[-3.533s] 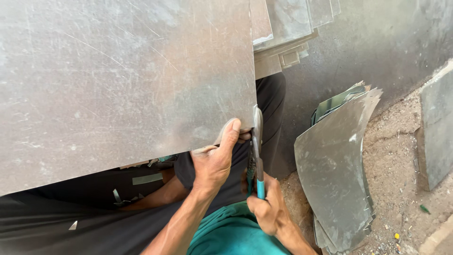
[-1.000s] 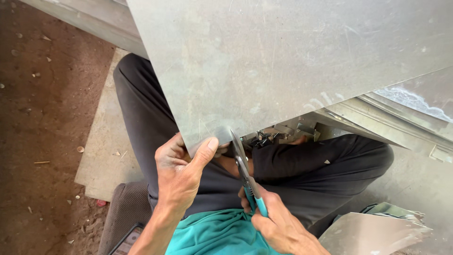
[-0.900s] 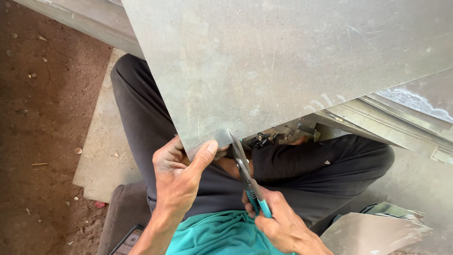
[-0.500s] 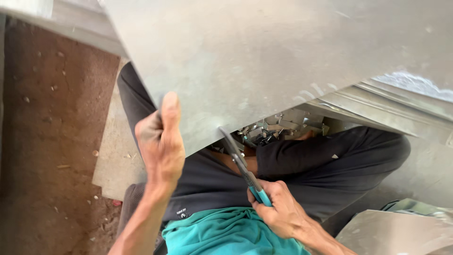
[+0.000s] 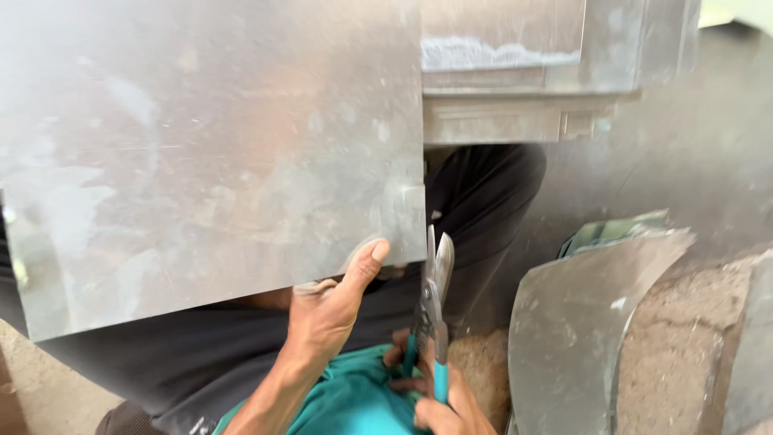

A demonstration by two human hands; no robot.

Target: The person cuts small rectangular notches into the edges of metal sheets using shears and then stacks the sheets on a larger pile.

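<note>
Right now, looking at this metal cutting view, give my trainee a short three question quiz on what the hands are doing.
1. True or false: the left hand grips the lower edge of the big metal sheet, thumb on its face.
2. Which tool does the right hand hold? A) hammer B) snips with teal handles C) drill
3. Fill in: the snips' blades point ___, beside the sheet's right corner.

Key
1. True; the thumb presses the sheet's face near the corner.
2. B; the hand wraps the teal handles.
3. Up; the tips stand just right of the corner. A curved metal offcut leans on the ground to the right.
</note>
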